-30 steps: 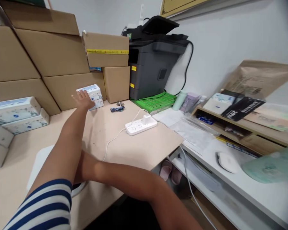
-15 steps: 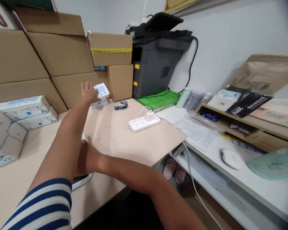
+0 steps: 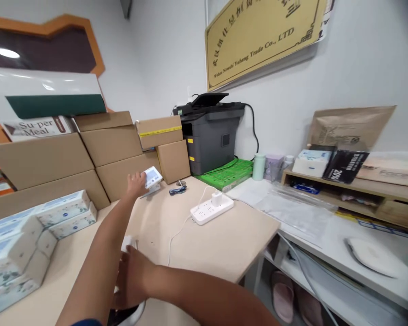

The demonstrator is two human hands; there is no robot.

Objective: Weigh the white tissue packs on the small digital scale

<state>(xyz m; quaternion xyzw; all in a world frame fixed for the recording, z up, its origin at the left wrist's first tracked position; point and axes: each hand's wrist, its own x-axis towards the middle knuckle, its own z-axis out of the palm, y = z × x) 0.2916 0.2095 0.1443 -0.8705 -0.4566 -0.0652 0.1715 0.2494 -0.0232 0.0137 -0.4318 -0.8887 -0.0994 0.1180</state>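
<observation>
My left hand (image 3: 136, 183) reaches far over the desk, closed on the near end of a white and blue tissue pack (image 3: 153, 176). That pack sits at or just above another tissue pack (image 3: 153, 188), mostly covered. Close to my body, my right hand (image 3: 134, 276) is bent with curled fingers, partly hidden behind my left forearm. It is at a white object (image 3: 127, 242) that I cannot make out. Below it shows a dark thing with a white rim (image 3: 136, 314), cut off by the frame. Several tissue packs (image 3: 71, 222) are stacked at left.
Cardboard boxes (image 3: 119, 149) line the desk's back, beside a printer (image 3: 211, 140) on a green box (image 3: 224, 175). A power strip (image 3: 212, 209) with its cable and a dark blue strap-like item (image 3: 178, 190) lie on the desk. A white side table (image 3: 313, 226) adjoins at right.
The view has tilted upward, so the desk things sit lower and the wall sign shows more. My left hand is still on the tissue pack. My right hand stays near the white object.
</observation>
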